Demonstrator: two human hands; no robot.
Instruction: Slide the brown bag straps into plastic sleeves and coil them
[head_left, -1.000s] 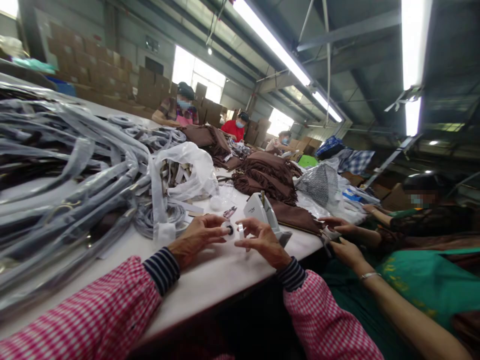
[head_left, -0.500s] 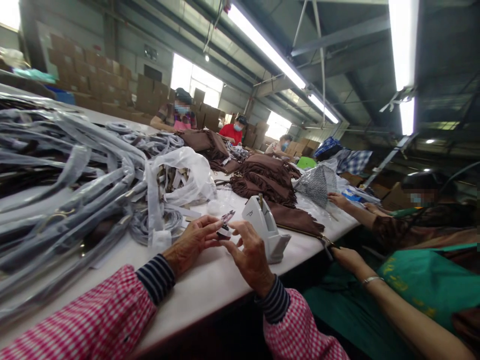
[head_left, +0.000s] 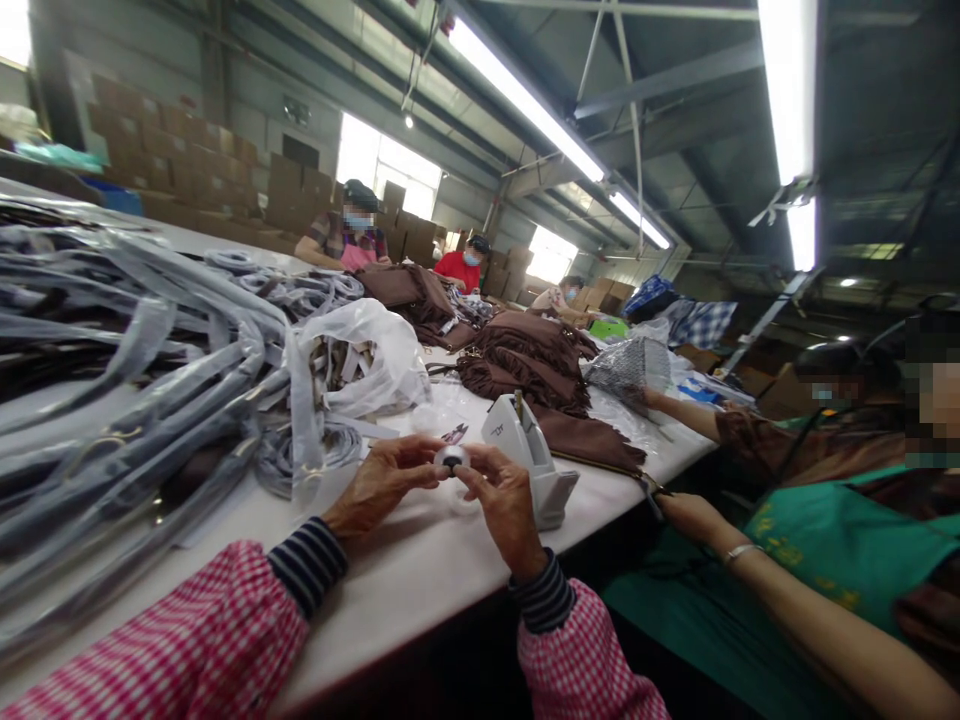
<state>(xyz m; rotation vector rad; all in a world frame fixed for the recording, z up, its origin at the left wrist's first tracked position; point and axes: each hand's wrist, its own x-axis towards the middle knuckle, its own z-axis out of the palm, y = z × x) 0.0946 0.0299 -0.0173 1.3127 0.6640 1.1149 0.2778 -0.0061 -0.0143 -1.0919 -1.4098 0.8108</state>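
Between my two hands, above the white table (head_left: 420, 560), is a small pale wrapped piece (head_left: 451, 457) with a dark spot at its lower edge. My left hand (head_left: 386, 485) pinches its left side between thumb and fingers. The fingertips of my right hand (head_left: 504, 500) close on its right side. Small dark pointed tips (head_left: 455, 435) stick up just behind it. A grey-white tape dispenser (head_left: 529, 460) stands right behind my right hand. Left of my hands are an open white plastic bag (head_left: 397, 345) of small parts and a coil of wrapped strap (head_left: 341, 445).
Plastic-wrapped straps (head_left: 180, 400) cover the table's left side. Brown fringed bags (head_left: 521, 360) are piled beyond the dispenser. At the right, a co-worker's hand (head_left: 694, 515) holds a brown pouch's zipper end (head_left: 592, 440). Other people stand across the table.
My hands have come closer together, and the right fingers now pinch the piece, which shows a pale, round side. The co-worker's farther hand has moved left onto the bubble wrap.
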